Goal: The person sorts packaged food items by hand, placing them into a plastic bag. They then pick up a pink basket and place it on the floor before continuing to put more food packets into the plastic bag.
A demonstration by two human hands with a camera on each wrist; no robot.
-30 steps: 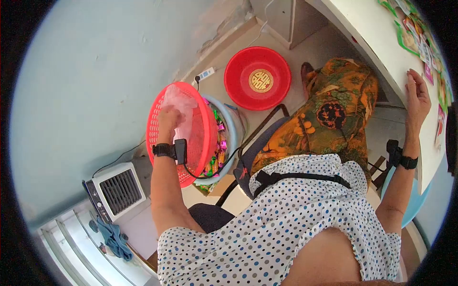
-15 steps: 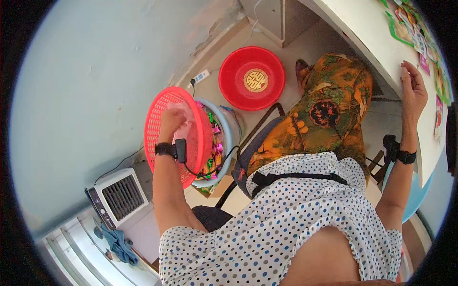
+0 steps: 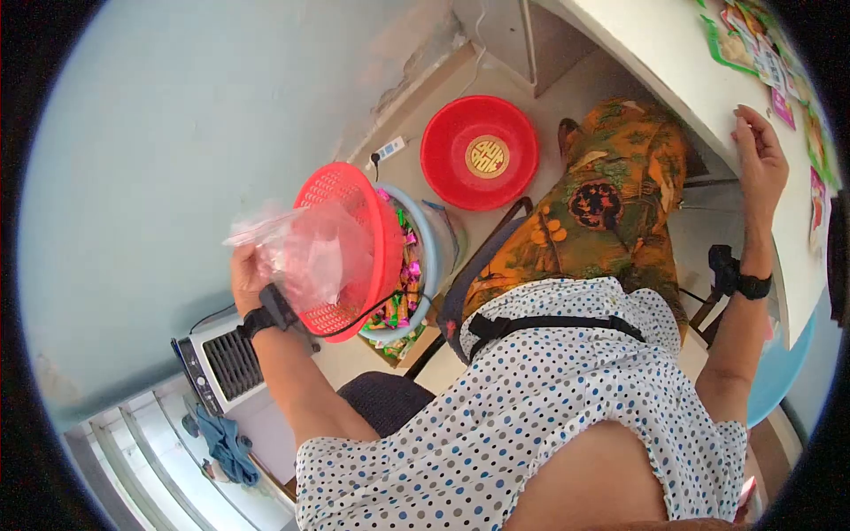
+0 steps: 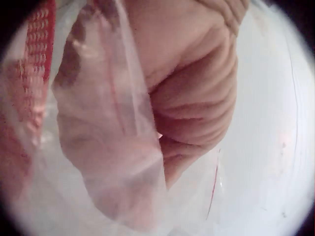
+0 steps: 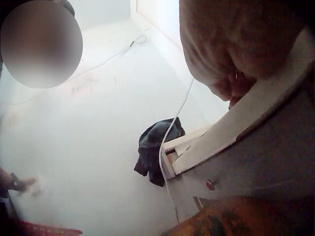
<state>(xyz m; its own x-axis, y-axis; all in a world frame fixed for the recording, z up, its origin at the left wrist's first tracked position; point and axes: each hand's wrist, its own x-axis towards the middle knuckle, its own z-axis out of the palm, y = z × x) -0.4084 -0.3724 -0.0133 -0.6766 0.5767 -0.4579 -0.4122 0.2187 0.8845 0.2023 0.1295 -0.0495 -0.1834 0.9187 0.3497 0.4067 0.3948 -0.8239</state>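
Note:
In the head view the left hand (image 3: 249,276) grips a clear plastic bag (image 3: 329,257) at its left end, and the bag spreads over a pink-red mesh basket (image 3: 343,184). Up close in the left wrist view, the clear film (image 4: 110,162) lies across the curled left hand (image 4: 192,93). The basket tilts on a light blue tub (image 3: 431,257) of wrapped candies (image 3: 410,265). At the right, the right hand (image 3: 761,164) rests at the edge of the white table (image 3: 699,80), fingers loosely bent, holding nothing visible.
A red basin (image 3: 443,168) stands on the floor near a power strip (image 3: 387,152). Flat snack packets (image 3: 770,66) lie on the table's far right. A white fan unit (image 3: 232,361) stands lower left, and a light blue container (image 3: 784,376) sits below the table.
The left hand has moved out of the basket toward the lower left, drawing the clear bag up and across the basket's rim. The right hand has stayed by the table edge.

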